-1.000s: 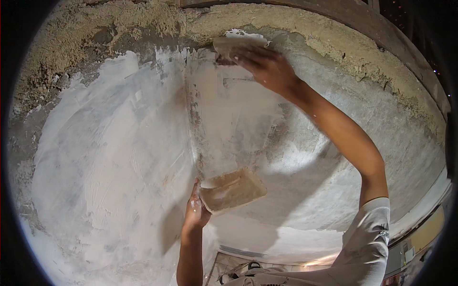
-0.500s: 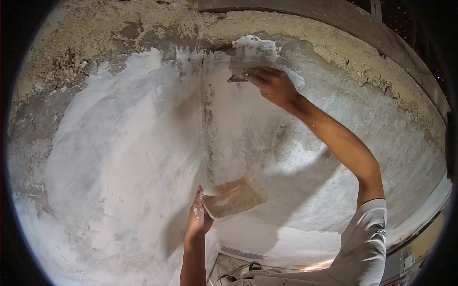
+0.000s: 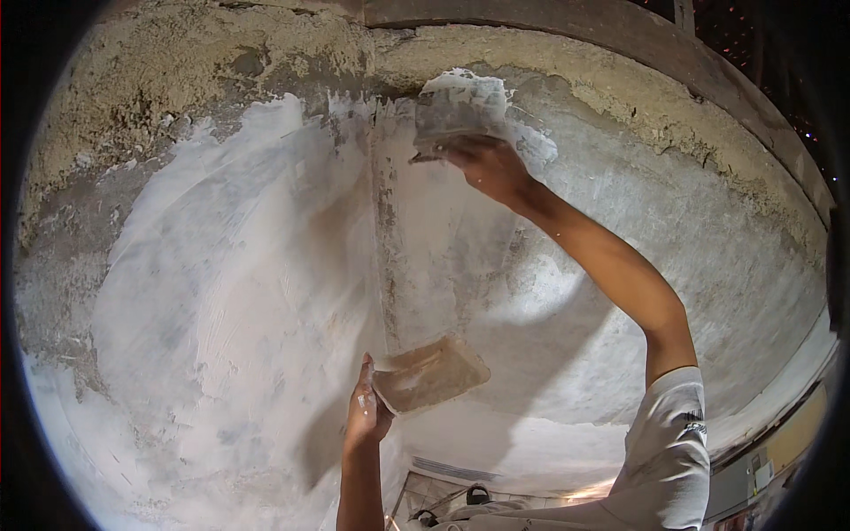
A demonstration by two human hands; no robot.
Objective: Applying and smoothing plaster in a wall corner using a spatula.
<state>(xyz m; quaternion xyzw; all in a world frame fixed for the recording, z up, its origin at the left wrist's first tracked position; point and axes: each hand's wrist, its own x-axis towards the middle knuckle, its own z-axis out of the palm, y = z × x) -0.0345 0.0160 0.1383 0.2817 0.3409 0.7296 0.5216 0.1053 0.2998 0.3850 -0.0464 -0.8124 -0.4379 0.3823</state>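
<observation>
My left hand, spotted with white paste, grips a shallow, dirty translucent plastic tray in front of the wall corner, low in the middle of the view. My right hand is up near the top of the wall, closed on a wide flat spreading blade that lies against the plaster. A fresh, uneven patch of white paste shows just above the blade. The left wall has streaky white coating; the right wall is mostly mottled grey.
Rough tan mortar runs along the top of both walls, with a wooden beam above it at the right. At the bottom are a tiled floor and, at the lower right, a grey panel.
My right hand has moved down and slightly left with the blade, uncovering more white paste above it. My left hand and tray sit a little lower in the picture; the view has also shifted slightly.
</observation>
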